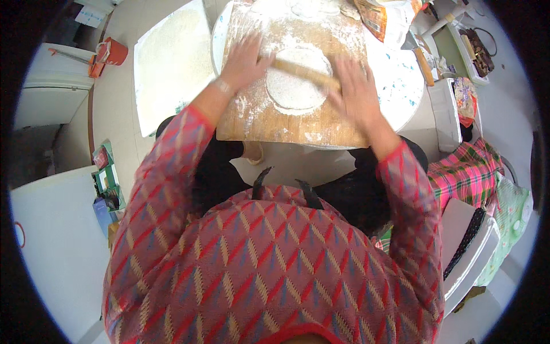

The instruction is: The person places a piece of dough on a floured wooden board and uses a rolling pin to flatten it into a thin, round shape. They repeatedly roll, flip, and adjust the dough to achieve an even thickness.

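A wooden rolling pin (306, 74) lies slantwise across a flat round of floured dough (295, 91). My left hand (245, 62) is at the pin's left end, palm down with the fingers stretched forward and blurred. At its right end, my right hand (353, 86) rests over the pin, its fingers also spread. Neither hand's fingers visibly curl around the wood. Under the dough is a wooden board (258, 124) dusted with white flour. More floured dough pieces (313, 7) sit at the board's far edge, partly cut off by the picture's rim.
The board lies on a round table (404, 86) with a patterned cover. Left of it stands a pale floured tray or board (167, 64). A printed plastic bag (389, 19) is at the back right. A red bucket (115, 51) and a pink plaid cloth (466, 174) are farther out.
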A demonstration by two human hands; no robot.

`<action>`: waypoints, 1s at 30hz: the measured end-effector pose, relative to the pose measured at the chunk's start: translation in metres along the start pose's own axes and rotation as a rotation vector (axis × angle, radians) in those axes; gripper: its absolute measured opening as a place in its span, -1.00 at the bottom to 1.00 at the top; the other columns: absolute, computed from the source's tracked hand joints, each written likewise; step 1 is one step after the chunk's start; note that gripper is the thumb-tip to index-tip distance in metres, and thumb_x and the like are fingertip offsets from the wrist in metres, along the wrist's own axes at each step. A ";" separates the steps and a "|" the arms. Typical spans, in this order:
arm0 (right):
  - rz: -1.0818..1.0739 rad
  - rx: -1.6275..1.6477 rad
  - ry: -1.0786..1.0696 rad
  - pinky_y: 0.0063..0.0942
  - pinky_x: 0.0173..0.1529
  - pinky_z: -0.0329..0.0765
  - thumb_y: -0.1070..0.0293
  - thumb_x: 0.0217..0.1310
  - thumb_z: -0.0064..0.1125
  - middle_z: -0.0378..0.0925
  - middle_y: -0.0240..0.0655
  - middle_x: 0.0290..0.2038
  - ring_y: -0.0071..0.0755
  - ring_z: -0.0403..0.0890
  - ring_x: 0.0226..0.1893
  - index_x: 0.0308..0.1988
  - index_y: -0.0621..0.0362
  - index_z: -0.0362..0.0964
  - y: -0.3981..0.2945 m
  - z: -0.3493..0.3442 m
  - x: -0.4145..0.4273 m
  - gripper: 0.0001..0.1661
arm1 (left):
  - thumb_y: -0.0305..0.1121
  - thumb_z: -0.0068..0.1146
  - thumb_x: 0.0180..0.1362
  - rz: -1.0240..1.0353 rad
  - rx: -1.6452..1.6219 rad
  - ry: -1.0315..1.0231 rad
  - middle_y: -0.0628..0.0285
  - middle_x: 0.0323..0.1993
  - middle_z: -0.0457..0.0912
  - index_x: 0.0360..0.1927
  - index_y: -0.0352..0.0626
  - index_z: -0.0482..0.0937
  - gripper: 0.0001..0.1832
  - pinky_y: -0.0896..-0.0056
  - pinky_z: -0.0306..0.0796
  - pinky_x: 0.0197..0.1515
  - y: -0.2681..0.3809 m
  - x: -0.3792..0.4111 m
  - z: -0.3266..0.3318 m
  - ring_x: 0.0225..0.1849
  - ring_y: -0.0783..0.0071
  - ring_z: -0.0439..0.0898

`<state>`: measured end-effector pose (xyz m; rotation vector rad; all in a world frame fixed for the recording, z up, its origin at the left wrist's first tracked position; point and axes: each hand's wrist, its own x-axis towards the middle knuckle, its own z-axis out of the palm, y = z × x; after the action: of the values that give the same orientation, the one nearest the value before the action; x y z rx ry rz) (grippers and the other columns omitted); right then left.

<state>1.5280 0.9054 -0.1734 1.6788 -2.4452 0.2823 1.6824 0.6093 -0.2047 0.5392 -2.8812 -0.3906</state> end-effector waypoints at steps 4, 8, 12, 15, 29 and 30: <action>0.035 0.041 0.044 -0.04 0.56 0.05 -0.28 0.42 -0.02 0.23 0.09 0.46 0.12 0.18 0.50 0.47 0.27 0.11 0.045 0.026 0.029 -0.02 | 0.12 -0.14 0.46 -0.064 0.024 -0.054 -0.22 0.57 0.10 0.54 -0.39 0.10 -0.16 -0.13 -0.15 0.59 0.017 0.028 -0.003 0.61 -0.16 0.02; -0.071 0.283 -0.030 -0.02 0.58 0.05 -0.27 0.31 0.15 0.19 0.12 0.47 0.16 0.19 0.50 0.49 0.23 0.09 -0.007 -0.006 -0.062 0.05 | 0.11 0.03 0.36 0.094 0.047 -0.084 -0.26 0.55 0.11 0.54 -0.39 0.09 -0.08 -0.13 -0.18 0.61 0.039 -0.117 -0.038 0.61 -0.15 0.03; -0.004 0.298 -0.065 0.05 0.56 0.07 -0.26 0.31 0.16 0.21 0.11 0.47 0.12 0.20 0.50 0.49 0.20 0.10 -0.018 -0.017 -0.061 0.03 | 0.12 0.04 0.36 0.107 0.070 -0.031 -0.25 0.56 0.10 0.54 -0.39 0.10 -0.08 -0.12 -0.18 0.61 0.033 -0.100 -0.025 0.61 -0.14 0.03; 0.060 -0.033 0.094 0.04 0.54 0.11 -0.26 0.41 0.03 0.23 0.01 0.47 0.08 0.14 0.53 0.49 0.19 0.11 0.023 0.006 0.011 -0.05 | 0.16 -0.10 0.43 0.023 0.023 0.070 -0.20 0.53 0.19 0.51 -0.35 0.18 -0.15 -0.09 -0.11 0.59 0.016 0.000 0.003 0.58 -0.11 0.11; 0.147 0.149 0.008 0.10 0.57 0.01 -0.09 0.37 0.15 0.10 0.08 0.52 0.13 0.07 0.56 0.51 0.29 0.00 -0.021 -0.009 -0.061 -0.01 | 0.18 -0.07 0.40 0.322 0.111 -0.017 -0.17 0.52 0.21 0.52 -0.35 0.16 -0.13 -0.13 -0.11 0.59 0.033 -0.046 -0.027 0.60 -0.08 0.07; 0.251 0.088 -0.014 0.10 0.56 0.03 -0.14 0.42 0.06 0.11 0.09 0.52 0.15 0.06 0.55 0.51 0.26 0.01 -0.005 -0.003 -0.043 -0.04 | 0.19 -0.10 0.43 0.333 0.086 0.001 -0.15 0.52 0.22 0.52 -0.34 0.16 -0.14 -0.12 -0.11 0.59 0.037 -0.007 -0.011 0.60 -0.07 0.06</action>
<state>1.5481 0.9438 -0.1803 1.4065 -2.6912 0.4163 1.6792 0.6427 -0.1846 0.0659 -2.9223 -0.2139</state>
